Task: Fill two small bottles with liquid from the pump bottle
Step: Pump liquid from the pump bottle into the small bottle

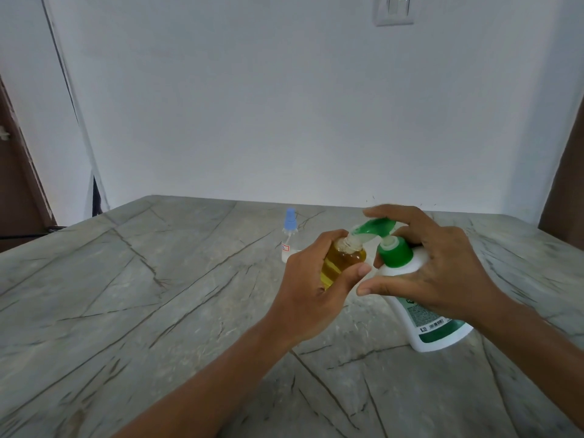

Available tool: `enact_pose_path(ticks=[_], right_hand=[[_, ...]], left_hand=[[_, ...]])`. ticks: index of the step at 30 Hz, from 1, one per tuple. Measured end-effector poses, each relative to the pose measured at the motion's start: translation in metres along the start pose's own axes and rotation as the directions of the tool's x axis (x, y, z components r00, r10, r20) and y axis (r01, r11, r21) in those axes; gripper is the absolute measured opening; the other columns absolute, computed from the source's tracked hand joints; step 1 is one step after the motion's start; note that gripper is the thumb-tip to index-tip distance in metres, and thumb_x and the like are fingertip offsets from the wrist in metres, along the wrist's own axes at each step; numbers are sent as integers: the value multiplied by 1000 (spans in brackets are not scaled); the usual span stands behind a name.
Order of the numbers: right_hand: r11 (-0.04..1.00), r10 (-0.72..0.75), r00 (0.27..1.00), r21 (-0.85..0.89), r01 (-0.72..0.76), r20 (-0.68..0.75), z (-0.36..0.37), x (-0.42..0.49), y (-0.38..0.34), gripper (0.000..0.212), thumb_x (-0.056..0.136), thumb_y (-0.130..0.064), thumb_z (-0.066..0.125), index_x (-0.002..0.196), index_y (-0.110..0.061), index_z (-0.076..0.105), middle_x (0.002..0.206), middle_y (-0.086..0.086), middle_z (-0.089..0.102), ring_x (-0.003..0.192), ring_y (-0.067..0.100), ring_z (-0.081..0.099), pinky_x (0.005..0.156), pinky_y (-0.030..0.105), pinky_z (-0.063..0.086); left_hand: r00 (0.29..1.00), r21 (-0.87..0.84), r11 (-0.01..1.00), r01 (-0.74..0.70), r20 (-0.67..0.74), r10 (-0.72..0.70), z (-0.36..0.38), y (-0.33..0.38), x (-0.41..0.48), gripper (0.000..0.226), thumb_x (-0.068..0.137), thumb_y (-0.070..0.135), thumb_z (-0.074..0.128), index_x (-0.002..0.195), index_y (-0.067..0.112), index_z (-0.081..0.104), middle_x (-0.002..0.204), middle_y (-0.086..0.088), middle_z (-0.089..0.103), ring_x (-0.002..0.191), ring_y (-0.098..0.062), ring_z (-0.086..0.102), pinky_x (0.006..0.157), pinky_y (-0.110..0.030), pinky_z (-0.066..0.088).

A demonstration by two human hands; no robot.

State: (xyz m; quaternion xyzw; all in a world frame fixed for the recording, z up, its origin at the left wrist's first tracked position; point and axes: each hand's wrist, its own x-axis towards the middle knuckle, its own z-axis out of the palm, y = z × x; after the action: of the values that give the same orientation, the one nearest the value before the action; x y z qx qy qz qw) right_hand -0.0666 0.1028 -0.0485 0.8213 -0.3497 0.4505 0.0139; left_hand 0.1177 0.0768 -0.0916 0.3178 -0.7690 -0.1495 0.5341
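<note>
Amber small bottle (344,262) in tightly curled left hand (313,295), mouth at nozzle (363,232). Right hand (436,267) half-spread round pump bottle (442,330), forefinger (390,213) atop.

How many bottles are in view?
3. An amber bottle is held in the left hand at the pump spout; a clear bottle with a blue cap stands on the table behind it; the white pump bottle stands under the right hand. None seems hidden.

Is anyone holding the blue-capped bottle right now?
No, the blue-capped bottle stands alone on the table; the left hand holds the amber bottle.
</note>
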Motion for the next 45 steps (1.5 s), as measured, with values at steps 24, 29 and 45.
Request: enact_pose_path(ticks=[24, 29, 45], right_hand=[[998, 42, 998, 51, -39, -52, -1, -3, 3, 78, 60, -77, 66, 128, -54, 35, 80, -16, 71, 79, -1, 68, 64, 13, 54], [995, 49, 998, 86, -47, -32, -4, -7, 3, 81, 65, -74, 66, 133, -55, 26, 84, -8, 73, 72, 11, 69, 60, 26, 56], [914, 287, 883, 170, -368, 370, -42, -18, 28, 123, 54, -21, 94, 134, -59, 9, 107, 1, 67, 94, 16, 70, 75, 30, 60]], left_hand=[[1000, -131, 991, 13, 20, -10, 3, 2, -1, 43, 85, 33, 68, 119, 10, 56, 99, 7, 69, 90, -9, 67, 73, -21, 56], [998, -181, 982, 58, 44, -51, 8, 5, -3, 40, 83, 32, 70, 117, 15, 56, 97, 10, 69, 88, -11, 68, 72, -23, 57], [979, -236, 951, 198, 11, -201, 9, -7, -1, 45, 80, 51, 69, 117, 29, 56, 106, 12, 70, 99, -10, 66, 83, -39, 58]])
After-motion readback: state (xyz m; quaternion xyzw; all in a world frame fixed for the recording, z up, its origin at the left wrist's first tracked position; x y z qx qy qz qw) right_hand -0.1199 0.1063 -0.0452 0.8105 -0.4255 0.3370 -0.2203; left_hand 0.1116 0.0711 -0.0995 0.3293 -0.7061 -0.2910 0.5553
